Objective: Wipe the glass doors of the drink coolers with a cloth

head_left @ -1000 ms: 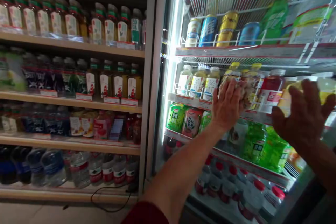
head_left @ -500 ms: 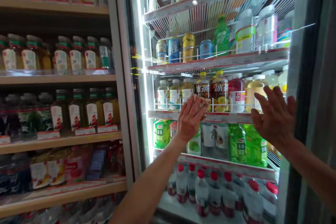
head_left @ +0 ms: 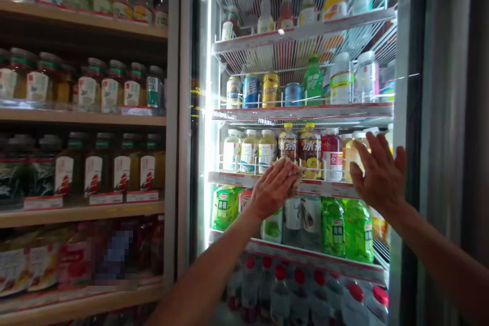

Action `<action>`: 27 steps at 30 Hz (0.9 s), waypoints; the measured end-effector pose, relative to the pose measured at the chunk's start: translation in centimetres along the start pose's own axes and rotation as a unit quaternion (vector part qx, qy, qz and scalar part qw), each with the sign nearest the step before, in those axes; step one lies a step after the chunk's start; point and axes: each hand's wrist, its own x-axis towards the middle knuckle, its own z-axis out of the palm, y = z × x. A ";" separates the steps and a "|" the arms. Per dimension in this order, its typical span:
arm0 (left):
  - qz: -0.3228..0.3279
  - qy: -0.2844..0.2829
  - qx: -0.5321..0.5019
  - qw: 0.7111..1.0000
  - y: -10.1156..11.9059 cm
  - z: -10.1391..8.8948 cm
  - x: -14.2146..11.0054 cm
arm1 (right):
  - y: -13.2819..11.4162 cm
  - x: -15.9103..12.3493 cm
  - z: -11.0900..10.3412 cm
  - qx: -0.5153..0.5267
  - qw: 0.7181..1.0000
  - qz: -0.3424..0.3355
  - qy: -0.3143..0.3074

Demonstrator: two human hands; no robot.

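Note:
My left hand (head_left: 273, 188) has its fingers bent over a crumpled light-brown cloth (head_left: 292, 170). The cloth appears to lie against the glass front of a lit drinks cooler, overlapping the bottles of brown iced tea (head_left: 310, 150) with yellow caps. My right hand (head_left: 378, 173) is raised near the cooler's right side, fingers spread, with nothing in it. Whether its palm touches the glass I cannot tell. Behind that hand, pale-yellow bottles are partly hidden. A red-drink bottle (head_left: 332, 155) shows between the two hands.
The cooler's bright light strip (head_left: 209, 86) and grey frame (head_left: 178, 112) run up its left side. Wooden shelves (head_left: 84, 118) of bottled drinks stand at the left. Green bottles (head_left: 333, 226) and red-capped water bottles (head_left: 280, 290) fill the cooler's lower shelves.
The view has swung right and up, bringing the upper cooler shelves into sight. My left hand has moved down with the cloth, from across the iced tea bottles to their lower part.

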 end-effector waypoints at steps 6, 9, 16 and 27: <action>-0.282 0.192 0.090 0.936 -7.6 -2.6 -1.2 | 0.6 2.3 0.5 -0.009 1.000 0.023 -0.001; -0.236 0.162 0.071 0.956 -6.4 -2.0 -0.7 | 0.5 1.8 0.8 -0.003 1.000 0.012 0.003; -0.140 0.074 0.059 0.986 -7.1 -2.5 -0.4 | 0.8 1.6 0.7 0.015 1.000 0.000 0.001; -0.013 -0.016 0.014 1.000 -6.2 -1.8 2.8 | 1.1 1.8 0.5 0.001 1.000 -0.018 0.018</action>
